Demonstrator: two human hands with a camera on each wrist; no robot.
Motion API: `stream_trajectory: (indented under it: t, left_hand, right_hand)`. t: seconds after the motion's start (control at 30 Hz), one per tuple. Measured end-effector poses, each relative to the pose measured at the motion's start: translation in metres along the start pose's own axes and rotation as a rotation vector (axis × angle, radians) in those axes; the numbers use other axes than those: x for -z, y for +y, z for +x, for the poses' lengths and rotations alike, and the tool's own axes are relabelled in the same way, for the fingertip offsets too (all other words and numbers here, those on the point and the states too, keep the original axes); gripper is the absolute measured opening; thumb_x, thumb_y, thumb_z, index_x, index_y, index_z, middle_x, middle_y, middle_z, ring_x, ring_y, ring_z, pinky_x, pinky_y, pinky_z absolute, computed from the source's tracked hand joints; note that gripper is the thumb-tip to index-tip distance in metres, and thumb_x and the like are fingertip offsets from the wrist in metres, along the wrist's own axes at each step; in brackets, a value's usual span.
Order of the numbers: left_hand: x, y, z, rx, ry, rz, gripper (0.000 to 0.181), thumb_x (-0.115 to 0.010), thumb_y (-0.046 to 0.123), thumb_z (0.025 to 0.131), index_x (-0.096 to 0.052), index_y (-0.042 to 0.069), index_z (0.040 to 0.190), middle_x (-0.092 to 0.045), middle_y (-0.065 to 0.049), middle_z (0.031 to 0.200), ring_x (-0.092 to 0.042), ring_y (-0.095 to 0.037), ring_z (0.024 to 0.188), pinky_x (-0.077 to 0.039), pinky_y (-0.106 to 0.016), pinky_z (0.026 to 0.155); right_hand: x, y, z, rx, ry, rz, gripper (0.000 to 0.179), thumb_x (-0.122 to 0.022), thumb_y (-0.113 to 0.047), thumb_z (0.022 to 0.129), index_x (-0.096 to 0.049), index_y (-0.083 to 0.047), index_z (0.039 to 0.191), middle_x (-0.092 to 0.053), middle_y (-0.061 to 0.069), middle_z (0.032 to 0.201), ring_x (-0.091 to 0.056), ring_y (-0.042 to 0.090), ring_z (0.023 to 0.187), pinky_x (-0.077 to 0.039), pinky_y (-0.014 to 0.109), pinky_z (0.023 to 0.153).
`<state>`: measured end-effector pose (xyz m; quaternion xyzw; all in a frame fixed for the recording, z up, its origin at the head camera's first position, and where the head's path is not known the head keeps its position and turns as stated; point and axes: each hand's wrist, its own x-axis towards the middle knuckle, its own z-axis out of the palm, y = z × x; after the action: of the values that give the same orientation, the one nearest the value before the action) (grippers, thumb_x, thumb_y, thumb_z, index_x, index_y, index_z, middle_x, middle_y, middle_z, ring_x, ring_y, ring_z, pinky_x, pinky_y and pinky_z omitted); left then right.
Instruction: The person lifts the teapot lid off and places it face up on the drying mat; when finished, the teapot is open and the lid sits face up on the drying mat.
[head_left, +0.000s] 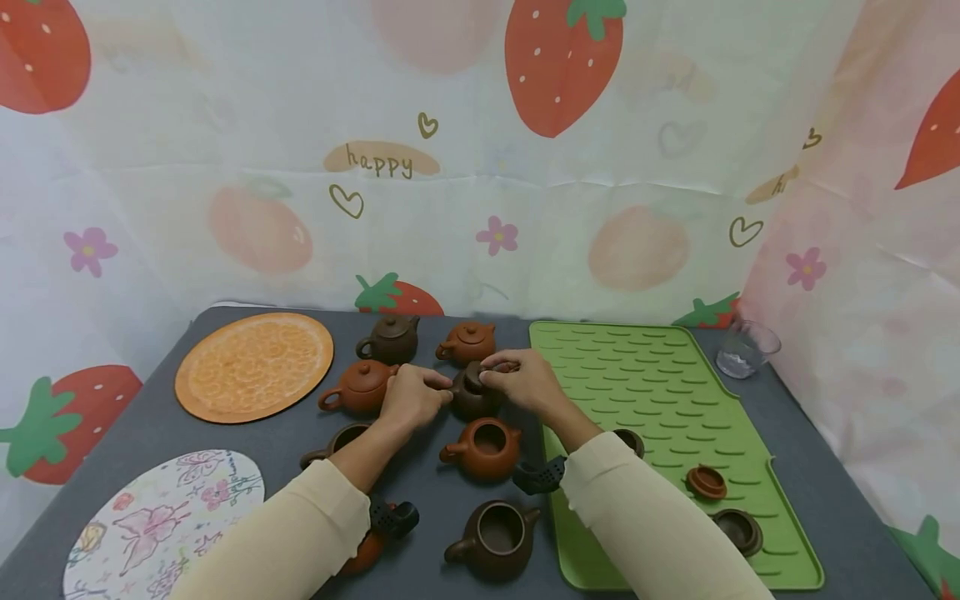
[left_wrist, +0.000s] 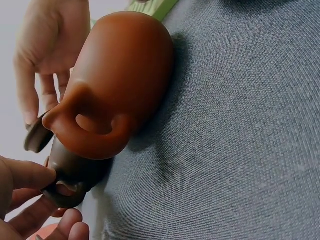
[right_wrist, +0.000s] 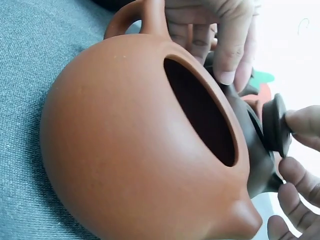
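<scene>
A dark brown teapot (head_left: 476,405) stands mid-table between my hands. My left hand (head_left: 415,397) pinches its handle, with thumb and fingers around the loop in the left wrist view. Between thumb and fingertips my right hand (head_left: 529,382) holds a dark lid (right_wrist: 274,124), tilted at the teapot's mouth; part of the opening shows beside it. Just nearer to me stands a reddish-brown teapot (right_wrist: 125,145), lidless, its dark opening visible. Left of my left hand is another reddish teapot (head_left: 363,388) with its lid on.
Two lidded teapots stand behind, one dark (head_left: 390,340), one reddish (head_left: 471,340). A lidless dark teapot (head_left: 501,542) is in front. Loose lids (head_left: 707,482) lie on the green mat (head_left: 637,358). A glass (head_left: 745,350) stands far right; an orange round mat (head_left: 255,367) lies left.
</scene>
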<state>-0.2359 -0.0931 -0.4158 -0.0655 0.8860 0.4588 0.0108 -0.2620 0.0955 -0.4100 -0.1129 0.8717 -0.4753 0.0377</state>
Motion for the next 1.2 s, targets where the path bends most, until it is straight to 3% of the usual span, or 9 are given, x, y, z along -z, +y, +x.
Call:
stream_trajectory:
  t: [0.2, 0.4, 0.6, 0.87, 0.97, 1.13, 1.2]
  left_hand:
    - [0.000, 0.001, 0.000, 0.016, -0.001, 0.001, 0.008, -0.077, 0.012, 0.084, -0.079, 0.014, 0.092, -0.068, -0.004, 0.098, -0.058, -0.027, 0.097, -0.050, -0.039, 0.073]
    - [0.000, 0.001, -0.001, 0.017, -0.010, -0.017, 0.008, -0.077, 0.013, 0.085, -0.079, 0.014, 0.092, -0.067, -0.004, 0.097, -0.059, -0.026, 0.094, -0.051, -0.039, 0.073]
    - [0.001, 0.001, -0.001, 0.015, -0.007, -0.020, 0.007, -0.077, 0.013, 0.085, -0.079, 0.014, 0.092, -0.067, -0.005, 0.098, -0.059, -0.026, 0.093, -0.051, -0.038, 0.071]
    - [0.001, 0.000, -0.001, 0.017, -0.011, -0.029, 0.008, -0.076, 0.012, 0.085, -0.079, 0.013, 0.092, -0.067, -0.005, 0.098, -0.058, -0.026, 0.092, -0.051, -0.038, 0.069]
    - [0.001, 0.000, 0.000, 0.014, -0.010, -0.028, 0.008, -0.076, 0.012, 0.085, -0.078, 0.013, 0.092, -0.067, -0.005, 0.098, -0.058, -0.026, 0.093, -0.051, -0.038, 0.069]
    - [0.001, -0.001, 0.000, 0.005, -0.012, -0.029, 0.008, -0.076, 0.011, 0.085, -0.078, 0.013, 0.092, -0.067, -0.005, 0.097, -0.058, -0.026, 0.093, -0.050, -0.038, 0.069]
    - [0.000, -0.001, -0.001, 0.001, -0.013, -0.031, 0.007, -0.076, 0.011, 0.085, -0.078, 0.013, 0.092, -0.066, -0.005, 0.097, -0.058, -0.026, 0.091, -0.051, -0.038, 0.069]
  right_hand:
    - [0.005, -0.002, -0.003, 0.012, 0.013, 0.099, 0.014, -0.072, -0.022, 0.090, -0.074, -0.015, 0.102, -0.067, 0.002, 0.098, -0.062, 0.020, 0.091, -0.051, 0.040, 0.075]
    - [0.008, -0.002, -0.004, -0.039, 0.019, 0.246, 0.017, -0.070, -0.024, 0.091, -0.072, -0.010, 0.100, -0.066, 0.007, 0.097, -0.064, 0.027, 0.087, -0.050, 0.049, 0.080]
    - [0.010, -0.004, -0.006, -0.049, -0.016, 0.500, 0.014, -0.062, -0.012, 0.094, -0.064, 0.001, 0.091, -0.062, 0.015, 0.091, -0.060, 0.027, 0.078, -0.050, 0.050, 0.079]
    - [0.020, -0.010, -0.009, -0.050, -0.074, 0.822, 0.006, -0.053, 0.000, 0.092, -0.053, -0.001, 0.086, -0.057, 0.014, 0.085, -0.058, 0.022, 0.072, -0.050, 0.044, 0.079]
    - [0.024, -0.012, -0.010, -0.048, -0.090, 0.860, 0.004, -0.051, 0.001, 0.093, -0.052, -0.001, 0.097, -0.059, 0.014, 0.086, -0.059, 0.022, 0.073, -0.049, 0.045, 0.081]
    - [0.030, -0.015, -0.014, -0.028, -0.119, 0.898, 0.040, -0.047, 0.003, 0.094, -0.045, -0.006, 0.133, -0.061, 0.014, 0.089, -0.061, 0.026, 0.076, -0.050, 0.042, 0.078]
    - [0.033, -0.016, -0.016, -0.023, -0.135, 0.921, 0.046, -0.046, 0.004, 0.095, -0.043, -0.006, 0.139, -0.060, 0.014, 0.090, -0.060, 0.026, 0.077, -0.050, 0.039, 0.075]
